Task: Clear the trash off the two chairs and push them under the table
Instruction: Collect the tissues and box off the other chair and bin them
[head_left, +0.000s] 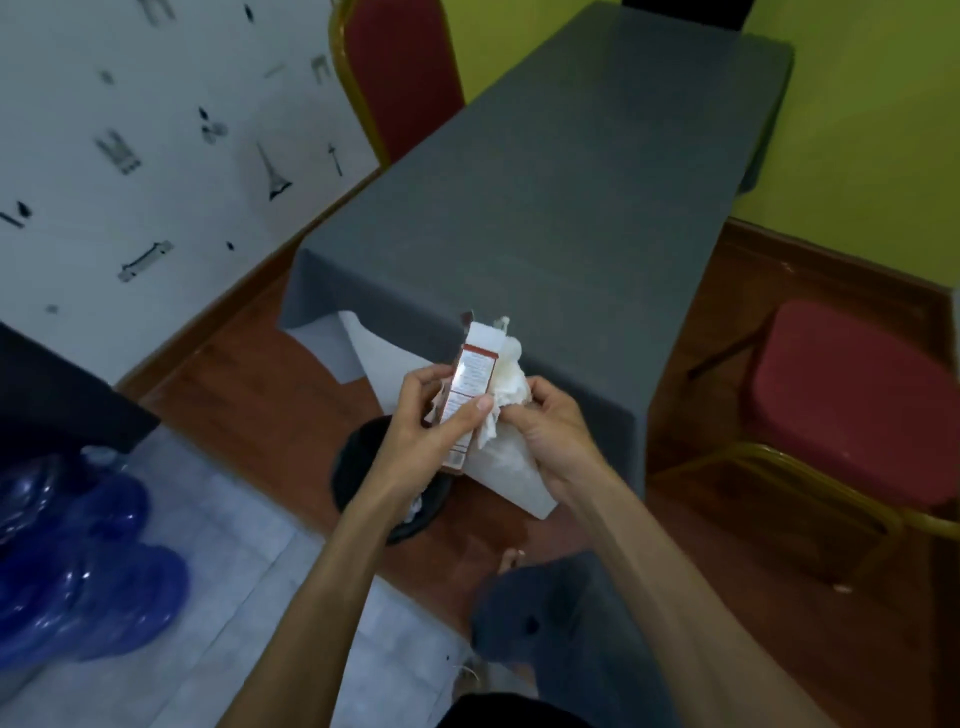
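Currently both hands hold trash over the black bin (358, 457) on the floor, just off the near end of the grey-clothed bench (545, 182). Left hand (426, 431) is clamped on a small carton (470, 384); right hand (550, 431) is closed around crumpled white tissue (506, 387) against it. Red chair (852, 405) to the right: seat looks bare, stands out from the bench. Second red chair (400, 73) at the far left edge. Advice: lower the bundle over the bin mouth before letting go, so nothing scatters.
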